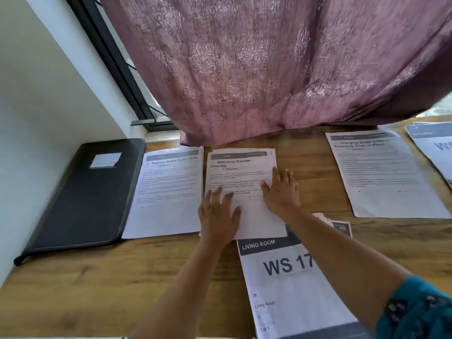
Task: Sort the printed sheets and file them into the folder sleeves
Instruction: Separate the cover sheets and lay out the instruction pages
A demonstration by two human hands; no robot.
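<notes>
My left hand (218, 211) and right hand (281, 189) press flat, fingers straight, on the "Bathroom Counter Cleaning" sheets (241, 167), probably several; I should square edges gently.

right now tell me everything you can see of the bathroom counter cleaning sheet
The Bathroom Counter Cleaning sheet is white printed paper with a dark header bar, a bold title and blurred body text. It lies flat on the wooden table, beside the Replace Bottle sheet, its lower edge overlapping the WS 17 sheet. The left hand and right hand press on it, fingers straight.

black folder (83, 199), mauve patterned curtain (269, 64)
</notes>
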